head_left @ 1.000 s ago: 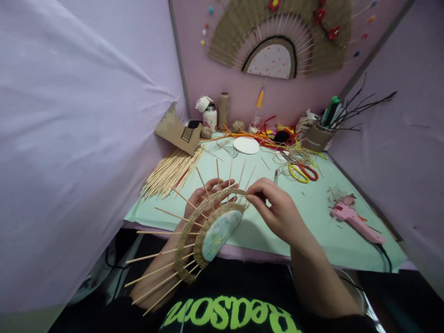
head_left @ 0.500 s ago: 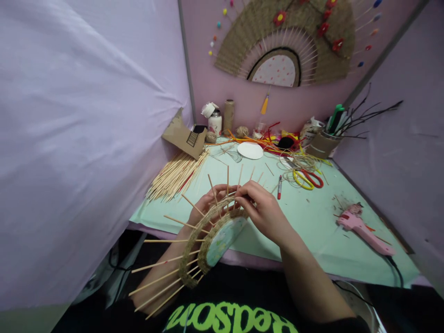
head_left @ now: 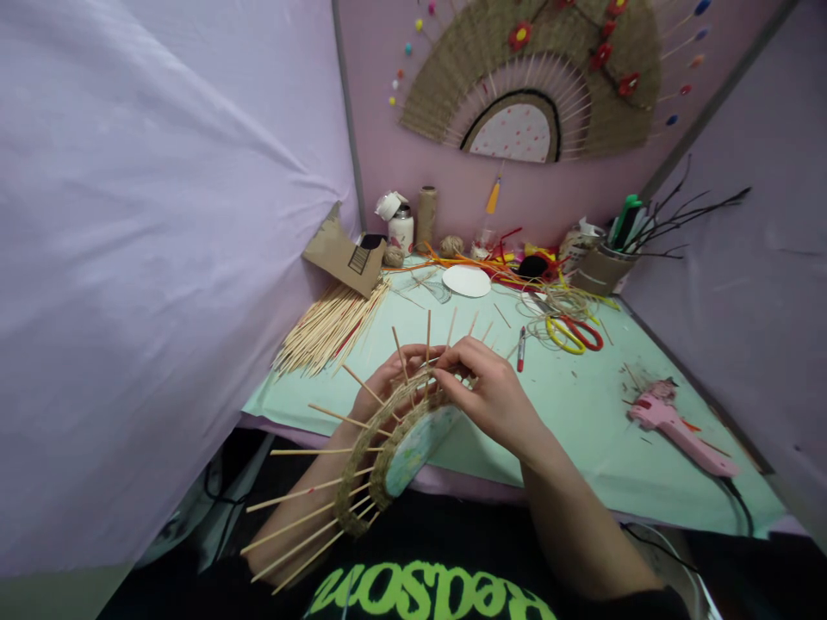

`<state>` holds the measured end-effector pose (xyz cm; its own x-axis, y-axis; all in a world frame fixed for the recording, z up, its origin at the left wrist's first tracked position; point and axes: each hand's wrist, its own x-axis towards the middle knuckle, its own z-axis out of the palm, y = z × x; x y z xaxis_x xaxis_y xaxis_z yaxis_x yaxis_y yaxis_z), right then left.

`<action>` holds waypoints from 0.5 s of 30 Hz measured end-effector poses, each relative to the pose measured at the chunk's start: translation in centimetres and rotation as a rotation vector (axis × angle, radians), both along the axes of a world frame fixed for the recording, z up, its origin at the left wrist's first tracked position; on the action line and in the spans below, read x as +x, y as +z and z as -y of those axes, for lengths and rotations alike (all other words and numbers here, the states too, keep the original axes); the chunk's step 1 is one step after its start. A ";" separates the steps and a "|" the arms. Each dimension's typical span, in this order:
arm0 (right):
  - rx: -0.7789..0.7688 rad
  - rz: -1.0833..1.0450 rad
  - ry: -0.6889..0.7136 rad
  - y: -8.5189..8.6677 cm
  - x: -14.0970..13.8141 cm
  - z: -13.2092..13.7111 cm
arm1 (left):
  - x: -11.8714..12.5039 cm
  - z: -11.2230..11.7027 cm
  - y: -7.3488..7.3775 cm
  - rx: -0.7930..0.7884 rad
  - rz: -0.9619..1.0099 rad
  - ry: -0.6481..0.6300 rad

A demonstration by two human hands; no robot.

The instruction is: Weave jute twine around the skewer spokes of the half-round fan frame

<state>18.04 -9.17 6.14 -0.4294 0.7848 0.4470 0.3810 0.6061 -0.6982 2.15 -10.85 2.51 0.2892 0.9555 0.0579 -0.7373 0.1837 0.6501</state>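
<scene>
I hold a half-round fan frame (head_left: 413, 443) in front of my chest: a pale patterned half disc, rings of jute twine around its edge, and thin wooden skewers sticking out like rays. My left hand (head_left: 388, 379) is behind the frame, its fingers curled round the upper edge and the skewers. My right hand (head_left: 484, 387) is at the top of the frame, its fingers pinched on the jute twine (head_left: 445, 372) between the skewers.
A heap of loose skewers (head_left: 323, 327) and a cardboard piece (head_left: 339, 251) lie at the left of the mint table (head_left: 581, 405). Yellow and red scissors (head_left: 572, 333), coiled twine, a pen (head_left: 520, 348), a white disc (head_left: 466, 280), a pink glue gun (head_left: 678, 426), a tool cup (head_left: 600, 267). A finished fan (head_left: 536, 77) hangs on the wall.
My right hand has moved left along the top of the frame, from beside its right end to over the skewers. The view tilted slightly down.
</scene>
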 end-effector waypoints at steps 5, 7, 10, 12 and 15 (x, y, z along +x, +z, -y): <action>0.000 -0.005 -0.001 0.2 0.0 0.0 | 0.0 0.1 0.1 -0.011 -0.017 0.003; 0.000 -0.007 -0.001 0.2 0.0 0.0 | 0.1 0.1 0.2 -0.006 -0.012 -0.001; -0.004 -0.006 -0.005 0.2 0.0 -0.1 | 0.2 0.1 0.4 -0.013 -0.012 0.001; -0.007 -0.005 -0.011 0.3 0.0 -0.1 | 0.2 0.1 0.4 -0.021 -0.020 0.014; -0.012 -0.003 -0.019 0.4 -0.1 -0.2 | 0.1 0.0 0.3 -0.020 -0.033 0.023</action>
<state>17.99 -9.01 6.55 -0.4131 0.7981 0.4386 0.3898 0.5902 -0.7069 2.28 -10.88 2.84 0.2685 0.9628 0.0297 -0.7195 0.1800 0.6708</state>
